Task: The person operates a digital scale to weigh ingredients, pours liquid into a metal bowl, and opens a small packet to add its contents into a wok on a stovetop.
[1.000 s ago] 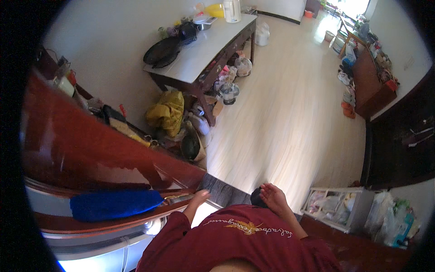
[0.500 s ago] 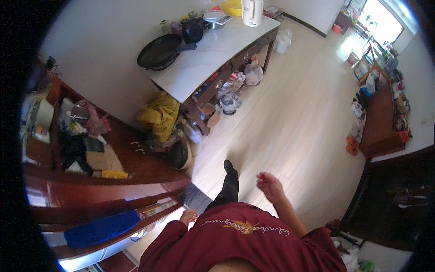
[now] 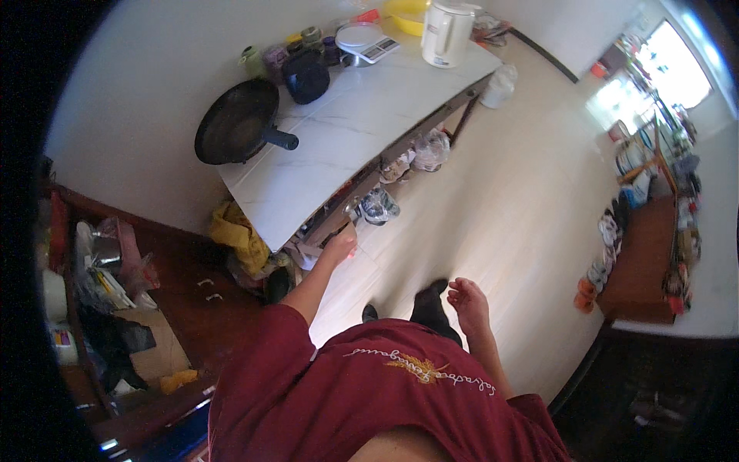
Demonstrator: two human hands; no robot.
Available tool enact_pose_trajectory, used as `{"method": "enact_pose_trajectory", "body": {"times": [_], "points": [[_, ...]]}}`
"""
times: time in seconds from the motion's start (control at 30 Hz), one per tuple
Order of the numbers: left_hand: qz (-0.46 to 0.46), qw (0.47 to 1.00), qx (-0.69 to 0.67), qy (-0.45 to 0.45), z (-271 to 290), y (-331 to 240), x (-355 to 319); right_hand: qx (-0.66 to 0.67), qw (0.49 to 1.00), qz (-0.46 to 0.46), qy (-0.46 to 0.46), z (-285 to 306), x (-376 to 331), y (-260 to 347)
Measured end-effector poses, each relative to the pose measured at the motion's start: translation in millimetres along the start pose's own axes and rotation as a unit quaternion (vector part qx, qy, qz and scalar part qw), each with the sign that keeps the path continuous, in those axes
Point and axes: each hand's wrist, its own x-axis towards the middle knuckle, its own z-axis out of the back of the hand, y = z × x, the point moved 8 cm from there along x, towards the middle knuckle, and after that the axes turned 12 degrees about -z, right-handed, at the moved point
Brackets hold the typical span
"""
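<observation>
My left hand (image 3: 339,245) is stretched forward near the front edge of a white marble-topped table (image 3: 323,165). Its fingers are closed, and a small dark thing shows at them, too blurred to name. Over the floor at my right side hangs my right hand (image 3: 468,302), fingers loosely curled and apart, with nothing in it. A black frying pan (image 3: 235,123) lies on the table's near left end, its handle pointing right. Behind it stand a dark rounded pot-like thing (image 3: 305,77), a white kitchen scale (image 3: 368,42) and a cream electric kettle (image 3: 448,35).
Bagged items (image 3: 431,150) sit under the table, and a yellow cloth or bag (image 3: 237,235) is by its near leg. At left is a brown cabinet (image 3: 188,308) with clutter on top. Shoes (image 3: 585,294) line a brown bench (image 3: 639,266) at right. Pale flooring (image 3: 493,208) runs between.
I have moved forward, closer to the table. My left hand has gone from beside my body out toward the table's front edge. My right hand stays at my side.
</observation>
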Motion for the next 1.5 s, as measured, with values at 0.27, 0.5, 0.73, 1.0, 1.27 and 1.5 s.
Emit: {"method": "enact_pose_trajectory", "body": {"times": [0.27,0.5,0.73,1.0,1.27,1.5], "points": [[0.065,0.996,0.000,-0.055,-78,0,-57,-0.160,0.983,-0.066,0.060,-14,27,53],[0.117,0.964,-0.163,-0.172,-126,-15,-127,-0.272,0.958,-0.074,0.050,-30,55,151],[-0.010,0.946,-0.254,-0.201,-90,-129,-37,-0.257,0.955,-0.076,0.128,-88,82,137],[-0.077,0.903,-0.240,-0.348,-10,-219,11,-0.395,0.910,0.095,0.084,-146,86,164],[0.007,0.840,-0.268,-0.472,6,-207,-4,-0.516,0.782,0.332,0.107,-245,142,184],[0.020,0.813,-0.257,-0.521,18,-231,-13,-0.499,0.811,0.281,0.123,-274,134,152]]}}
